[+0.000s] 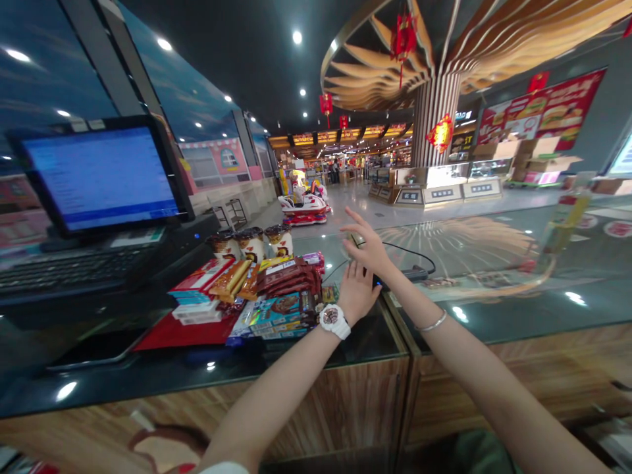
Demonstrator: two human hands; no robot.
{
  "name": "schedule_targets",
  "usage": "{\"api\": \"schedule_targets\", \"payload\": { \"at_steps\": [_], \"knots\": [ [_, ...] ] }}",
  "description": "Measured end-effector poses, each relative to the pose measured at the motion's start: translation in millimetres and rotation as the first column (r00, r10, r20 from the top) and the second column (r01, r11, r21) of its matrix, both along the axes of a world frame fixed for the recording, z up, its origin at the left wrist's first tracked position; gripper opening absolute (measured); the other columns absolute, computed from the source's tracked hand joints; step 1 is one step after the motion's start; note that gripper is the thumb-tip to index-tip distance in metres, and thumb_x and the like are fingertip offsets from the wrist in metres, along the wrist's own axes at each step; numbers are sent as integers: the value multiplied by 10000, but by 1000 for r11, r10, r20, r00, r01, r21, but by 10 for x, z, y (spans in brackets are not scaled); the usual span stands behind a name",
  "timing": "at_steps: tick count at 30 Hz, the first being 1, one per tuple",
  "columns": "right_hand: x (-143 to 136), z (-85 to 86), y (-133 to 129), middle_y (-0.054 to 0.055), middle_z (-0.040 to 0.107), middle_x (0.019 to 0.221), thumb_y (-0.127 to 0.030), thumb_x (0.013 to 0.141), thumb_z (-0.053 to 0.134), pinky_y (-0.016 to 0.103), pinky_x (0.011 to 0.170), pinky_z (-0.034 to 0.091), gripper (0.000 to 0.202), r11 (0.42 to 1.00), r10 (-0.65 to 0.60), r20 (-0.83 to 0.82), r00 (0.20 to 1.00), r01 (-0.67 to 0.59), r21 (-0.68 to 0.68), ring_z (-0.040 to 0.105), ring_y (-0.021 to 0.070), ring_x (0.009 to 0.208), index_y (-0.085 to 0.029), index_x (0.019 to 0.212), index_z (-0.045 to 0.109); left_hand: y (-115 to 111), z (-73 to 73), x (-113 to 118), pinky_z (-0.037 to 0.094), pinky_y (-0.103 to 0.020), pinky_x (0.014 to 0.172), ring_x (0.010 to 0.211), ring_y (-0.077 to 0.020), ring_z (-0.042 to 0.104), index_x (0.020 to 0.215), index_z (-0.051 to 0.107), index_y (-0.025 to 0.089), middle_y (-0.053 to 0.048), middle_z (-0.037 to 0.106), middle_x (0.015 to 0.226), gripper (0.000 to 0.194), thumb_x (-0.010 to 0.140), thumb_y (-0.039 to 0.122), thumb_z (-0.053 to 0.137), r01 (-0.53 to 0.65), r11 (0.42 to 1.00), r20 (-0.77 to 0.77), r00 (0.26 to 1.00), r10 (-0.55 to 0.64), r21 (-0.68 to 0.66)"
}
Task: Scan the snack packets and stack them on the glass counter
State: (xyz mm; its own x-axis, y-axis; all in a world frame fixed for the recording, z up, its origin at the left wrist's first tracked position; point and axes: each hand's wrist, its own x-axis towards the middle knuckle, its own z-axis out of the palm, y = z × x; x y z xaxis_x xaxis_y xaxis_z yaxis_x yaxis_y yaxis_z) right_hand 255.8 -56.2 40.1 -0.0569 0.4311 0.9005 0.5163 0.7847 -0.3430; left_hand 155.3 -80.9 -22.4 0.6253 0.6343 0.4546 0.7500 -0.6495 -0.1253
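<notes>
My left hand [357,293], with a white watch [334,320] on its wrist, rests at the right end of the snack pile with fingers spread. My right hand [366,245] is raised just beyond it, fingers apart and nothing in them; a thin bracelet [434,320] circles its wrist. Beside my left hand are blue boxes [279,309] and dark red packets [291,278]. Further left lie golden-brown packets [232,280] and red-topped boxes [202,280]. Three cups [251,245] stand behind them. A dark object with a small blue light is partly hidden by my left hand.
A monitor [103,174] and keyboard [64,263] stand on the left of the glass-topped counter [197,368]. A black cable [419,253] curls behind my right hand. At the right stands a yellowish bottle [563,220]. Beyond are a ride-on toy [303,201] and display cases [444,184].
</notes>
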Motion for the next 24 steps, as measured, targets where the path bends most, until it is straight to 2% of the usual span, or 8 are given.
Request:
{"api": "schedule_targets", "payload": {
  "at_steps": [4, 7, 11, 14, 16, 19, 21, 24],
  "knots": [
    [102, -87, 74, 131, 498, 1471, -270, 824, 532, 479, 1155, 314, 397, 992, -7, -18, 1000, 5, -127, 448, 241, 1375, -206, 1213, 582, -92, 113, -57, 374, -470, 1134, 1345, -337, 474, 1328, 495, 45, -246, 497, 1426, 529, 903, 347, 586, -10, 1000, 25, 1000, 11, -8],
    [163, -117, 18, 121, 530, 1440, -308, 823, 542, 491, 1135, 341, 457, 978, 8, -51, 999, -19, -210, 474, 248, 1349, -212, 1270, 547, -217, 265, -217, 369, -468, 1139, 1347, -322, 472, 1337, 484, 55, -230, 509, 1420, 512, 912, 326, 569, 28, 1000, 76, 997, -29, 13],
    [192, -115, -227, 100, 593, 1352, -360, 841, 563, 487, 1108, 381, 465, 966, 21, -65, 998, -37, -256, 530, 251, 1280, -226, 1286, 540, -381, 487, -624, 368, -473, 1140, 1327, -282, 484, 1333, 503, 145, -141, 553, 1399, 431, 942, 327, 514, 88, 994, 181, 979, -98, 63],
    [113, -153, -492, 82, 596, 1338, -359, 856, 574, 474, 1115, 380, 451, 962, 18, -69, 997, -36, -269, 536, 240, 1267, -244, 1291, 534, -454, 571, -1027, 359, -480, 1143, 1270, -253, 523, 1279, 543, 186, -102, 585, 1357, 355, 944, 298, 507, 90, 991, 294, 949, -115, 97],
    [0, -225, -665, 90, 579, 1360, -346, 860, 582, 458, 1129, 368, 457, 960, 23, -50, 998, -36, -277, 519, 235, 1288, -238, 1301, 524, -483, 552, -1303, 381, -480, 1122, 1240, -245, 536, 1258, 552, 193, -100, 609, 1306, 331, 945, 289, 501, 86, 988, 376, 917, -129, 130],
    [-222, -393, -851, 108, 558, 1384, -319, 863, 585, 448, 1144, 354, 475, 952, 53, -1, 999, -51, -301, 496, 235, 1316, -226, 1322, 504, -509, 417, -1653, 394, -477, 1105, 1215, -234, 548, 1225, 560, 205, -95, 621, 1266, 296, 958, 305, 483, 78, 985, 472, 870, -143, 155],
    [-369, -514, -900, 116, 543, 1399, -296, 866, 576, 452, 1153, 343, 480, 946, 100, 32, 994, -85, -314, 478, 235, 1335, -221, 1333, 493, -517, 297, -1808, 391, -480, 1106, 1218, -236, 547, 1213, 564, 210, -98, 612, 1268, 289, 959, 321, 484, 42, 991, 504, 858, -99, 123],
    [-535, -652, -876, 123, 529, 1411, -281, 865, 582, 462, 1159, 335, 488, 936, 161, 79, 984, -126, -328, 470, 233, 1343, -224, 1340, 486, -511, 162, -1917, 365, -504, 1123, 1235, -248, 541, 1220, 568, 221, -98, 607, 1287, 312, 946, 361, 513, 18, 996, 465, 883, -59, 92]
  ]
}}
